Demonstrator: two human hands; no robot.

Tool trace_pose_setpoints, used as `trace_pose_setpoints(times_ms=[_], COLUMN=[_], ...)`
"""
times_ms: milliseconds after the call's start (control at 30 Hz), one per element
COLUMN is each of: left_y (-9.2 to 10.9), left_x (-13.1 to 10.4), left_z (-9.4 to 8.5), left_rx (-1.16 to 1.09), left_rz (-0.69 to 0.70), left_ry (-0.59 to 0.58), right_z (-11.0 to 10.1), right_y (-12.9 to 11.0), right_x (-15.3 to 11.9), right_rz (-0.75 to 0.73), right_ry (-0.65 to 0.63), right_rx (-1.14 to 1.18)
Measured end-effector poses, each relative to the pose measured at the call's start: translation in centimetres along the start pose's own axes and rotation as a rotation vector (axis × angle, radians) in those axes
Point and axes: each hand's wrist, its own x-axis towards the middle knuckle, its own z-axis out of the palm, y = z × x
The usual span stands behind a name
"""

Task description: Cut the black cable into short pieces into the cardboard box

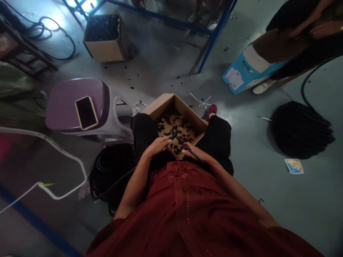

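Note:
In the head view, my left hand (158,145) is closed on a short black piece (174,135) that looks like a cable end. My right hand (193,150) is closed round a long, thin dark tool (197,157) with narrow tips; its exact kind does not show clearly. The tips cross close to the black piece, and I cannot tell whether they touch it. Both hands are over the near edge of an open cardboard box (191,113) between my knees. Small black bits (175,119) lie scattered inside it.
A phone (87,112) lies on a purple stool (61,96) at left. Black cable coils (111,167) sit beside my left leg, with another coil (297,130) on the right. A carton (107,51) full of black pieces stands ahead. Another person's hands are above a blue box (241,73).

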Motion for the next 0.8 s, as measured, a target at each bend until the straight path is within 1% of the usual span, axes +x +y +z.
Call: trace_pose_setpoints(times_ms=[233,567,800], left_y=[-0.46,-0.76,-0.47], left_x=[0.33,0.44,0.30], left_z=[0.07,-0.13,0.08], left_rx=[0.044,0.044,0.035], left_rz=[-0.010,-0.004,-0.020], left_ry=[-0.027,-0.041,-0.024], right_z=[-0.05,0.26,0.62], right_y=[-0.59,-0.78,-0.95], right_x=[-0.25,-0.18,-0.21], right_rz=[0.070,0.110,0.116], right_ry=[-0.005,0.079,0.109], right_rx=[-0.081,-0.198,-0.255])
